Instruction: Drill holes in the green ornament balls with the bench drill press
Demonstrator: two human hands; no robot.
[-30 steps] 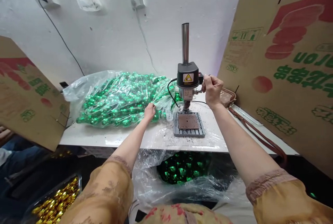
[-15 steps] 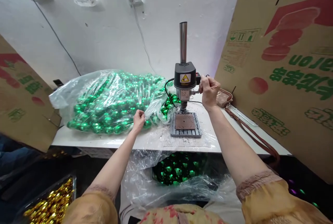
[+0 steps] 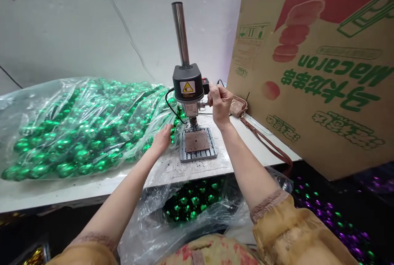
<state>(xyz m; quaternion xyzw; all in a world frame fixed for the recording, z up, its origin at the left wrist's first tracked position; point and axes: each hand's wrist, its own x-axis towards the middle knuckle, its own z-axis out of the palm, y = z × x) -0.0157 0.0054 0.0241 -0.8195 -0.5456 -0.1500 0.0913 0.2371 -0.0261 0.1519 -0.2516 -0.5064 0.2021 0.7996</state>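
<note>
A small bench drill press [image 3: 187,82] with a black motor head stands on the white table. My right hand [image 3: 220,103] is closed around the feed lever at its right side. Below the chuck, a brown board [image 3: 197,141] with a small hole rests on the slotted metal base [image 3: 199,157]. My left hand [image 3: 162,138] is at the mouth of a clear plastic bag [image 3: 92,113], beside the green beads [image 3: 174,133]. Its fingers are curled and partly hidden, so what they hold cannot be made out.
Dark shavings lie about the base on the white table [image 3: 168,170]. A brown strapped purse [image 3: 238,107] lies behind my right arm, against a large cardboard box [image 3: 308,72]. Below the table edge, more green beads [image 3: 191,201] sit in plastic. Purple and green beads [image 3: 329,215] are at lower right.
The view has turned right and come closer. My left hand has moved from the bag's front edge to the beads at its mouth near the drill press. My right hand stays on the lever.
</note>
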